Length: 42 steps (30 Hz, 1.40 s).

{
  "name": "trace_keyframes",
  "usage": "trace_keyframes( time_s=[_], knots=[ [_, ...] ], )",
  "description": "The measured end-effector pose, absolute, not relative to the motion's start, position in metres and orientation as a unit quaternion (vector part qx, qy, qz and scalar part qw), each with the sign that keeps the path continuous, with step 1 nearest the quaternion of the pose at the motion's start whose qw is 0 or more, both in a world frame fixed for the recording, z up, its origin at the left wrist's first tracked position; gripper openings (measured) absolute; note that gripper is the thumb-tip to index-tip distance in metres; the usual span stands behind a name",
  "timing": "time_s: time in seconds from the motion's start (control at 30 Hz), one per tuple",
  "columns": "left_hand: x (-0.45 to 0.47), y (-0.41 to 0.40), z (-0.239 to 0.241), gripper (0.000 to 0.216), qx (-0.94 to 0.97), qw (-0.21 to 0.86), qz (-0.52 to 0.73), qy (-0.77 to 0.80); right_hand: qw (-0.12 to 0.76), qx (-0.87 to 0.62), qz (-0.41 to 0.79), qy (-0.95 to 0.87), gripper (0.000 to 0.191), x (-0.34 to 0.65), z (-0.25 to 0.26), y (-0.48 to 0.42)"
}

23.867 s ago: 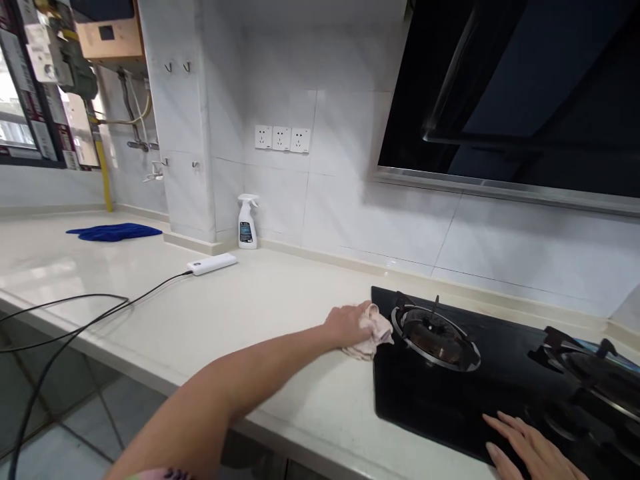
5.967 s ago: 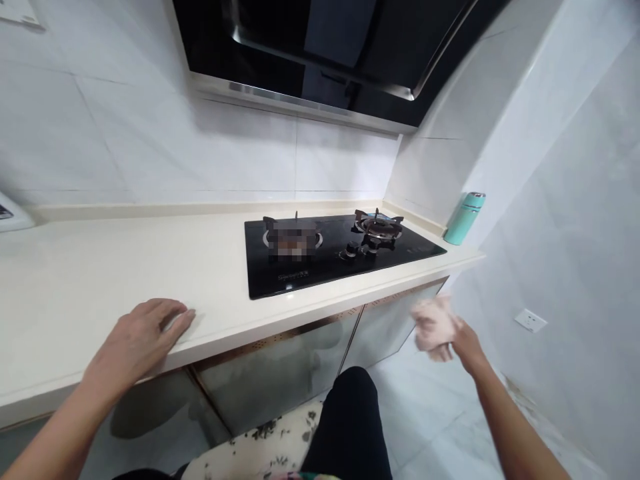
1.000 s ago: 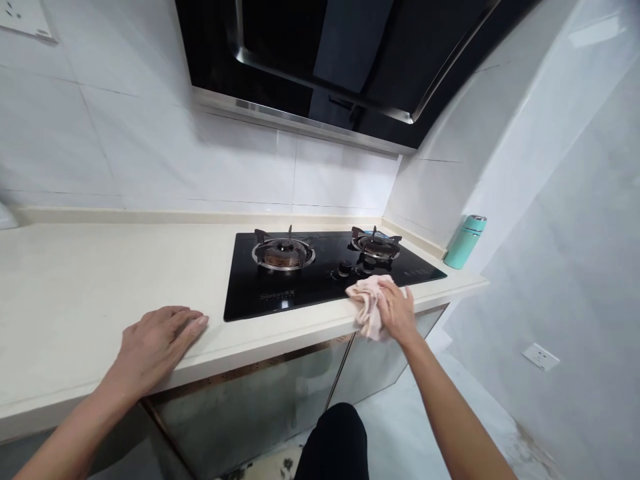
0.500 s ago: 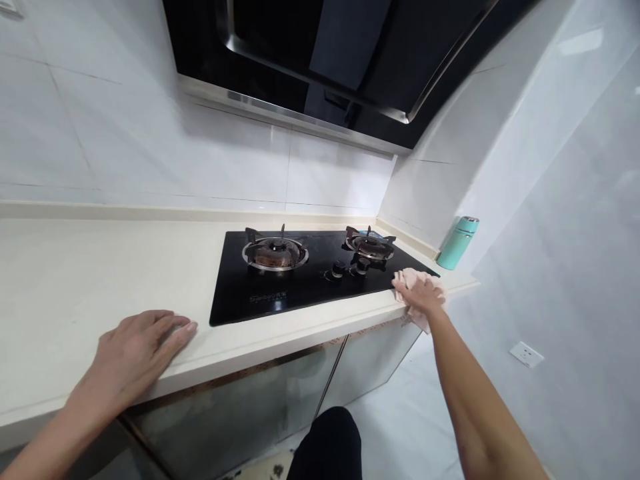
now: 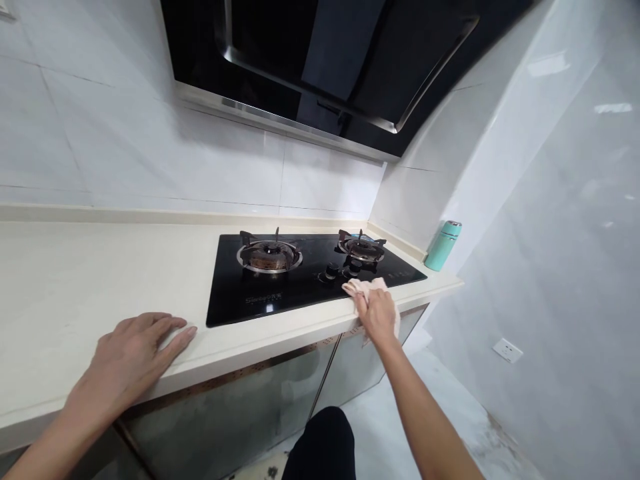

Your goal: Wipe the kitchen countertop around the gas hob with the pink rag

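My right hand [image 5: 379, 315] grips a pale pink cloth [image 5: 364, 287] and presses it on the front edge of the counter, where it laps onto the front rim of the black gas stove [image 5: 295, 288]. Part of the cloth hangs over the counter's edge. My left hand [image 5: 137, 347] rests on the cream countertop [image 5: 125, 273] left of the stove, fingers stretched out and holding nothing. Two burners sit on the stove, a left burner [image 5: 270, 256] and a right burner [image 5: 362, 249], with two black knobs [image 5: 332, 270] between them and the front edge.
A turquoise thermos flask [image 5: 443, 247] stands at the counter's right end by the wall. Overhead, a black range hood [image 5: 280, 40] reaches out above the stove. Cabinet doors [image 5: 240, 400] lie below the counter, and a socket [image 5: 508, 350] is on the right wall.
My right hand has slid left with the cloth along the counter's front edge, from the stove's right corner to below the knobs. My left hand stays put. The view has shifted slightly.
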State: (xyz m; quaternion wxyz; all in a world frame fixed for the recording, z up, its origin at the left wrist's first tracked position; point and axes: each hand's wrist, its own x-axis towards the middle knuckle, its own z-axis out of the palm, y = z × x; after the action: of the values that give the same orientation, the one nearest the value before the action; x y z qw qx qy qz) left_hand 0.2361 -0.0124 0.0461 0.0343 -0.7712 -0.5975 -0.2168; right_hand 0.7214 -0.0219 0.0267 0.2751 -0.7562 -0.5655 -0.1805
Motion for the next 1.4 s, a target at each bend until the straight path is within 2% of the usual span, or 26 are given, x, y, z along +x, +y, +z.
trace_keyframes(
  time_s=[0.2,0.27,0.33,0.4,0.47,0.6,0.7,0.93,1.07,1.17,1.27,1.4],
  knots=[
    [0.234,-0.012,0.045,0.059,-0.773,0.036,-0.223,-0.592,0.354,-0.648,-0.177,-0.651,0.031,0.609,0.01,-0.04],
    [0.234,-0.013,0.046,0.059,-0.774,0.039,-0.227,-0.589,0.417,-0.6,-0.127,-0.671,0.031,0.583,0.012,-0.05],
    [0.235,-0.014,0.047,0.059,-0.776,0.043,-0.234,-0.584,0.506,-0.56,-0.009,-0.656,0.032,0.571,0.018,-0.058],
    [0.235,-0.014,0.048,0.059,-0.776,0.041,-0.244,-0.581,0.569,-0.538,0.118,-0.611,0.038,0.571,0.03,-0.061],
    [0.236,-0.014,0.049,0.058,-0.772,0.032,-0.253,-0.582,0.604,-0.527,0.193,-0.566,0.048,0.584,0.044,-0.058],
    [0.236,-0.015,0.051,0.058,-0.769,0.021,-0.264,-0.581,0.632,-0.534,0.22,-0.517,0.07,0.638,0.07,-0.037],
    [0.237,-0.018,0.05,0.057,-0.769,0.027,-0.27,-0.579,0.611,-0.582,0.198,-0.498,0.075,0.695,0.075,-0.022],
    [0.24,-0.021,0.051,0.055,-0.768,0.035,-0.262,-0.584,0.498,-0.723,0.037,-0.478,0.064,0.79,0.065,-0.022],
    [0.24,-0.022,0.053,0.057,-0.769,0.034,-0.25,-0.587,0.438,-0.719,-0.053,-0.537,0.06,0.766,0.062,-0.016],
    [0.238,-0.02,0.052,0.056,-0.771,0.03,-0.244,-0.588,0.364,-0.696,-0.055,-0.617,0.047,0.719,0.047,-0.009],
    [0.235,-0.016,0.049,0.056,-0.773,0.029,-0.245,-0.585,0.294,-0.676,-0.066,-0.673,0.044,0.691,0.029,-0.011],
    [0.23,-0.011,0.043,0.057,-0.773,0.03,-0.25,-0.583,0.249,-0.668,-0.073,-0.697,0.042,0.723,0.02,-0.02]
  ],
)
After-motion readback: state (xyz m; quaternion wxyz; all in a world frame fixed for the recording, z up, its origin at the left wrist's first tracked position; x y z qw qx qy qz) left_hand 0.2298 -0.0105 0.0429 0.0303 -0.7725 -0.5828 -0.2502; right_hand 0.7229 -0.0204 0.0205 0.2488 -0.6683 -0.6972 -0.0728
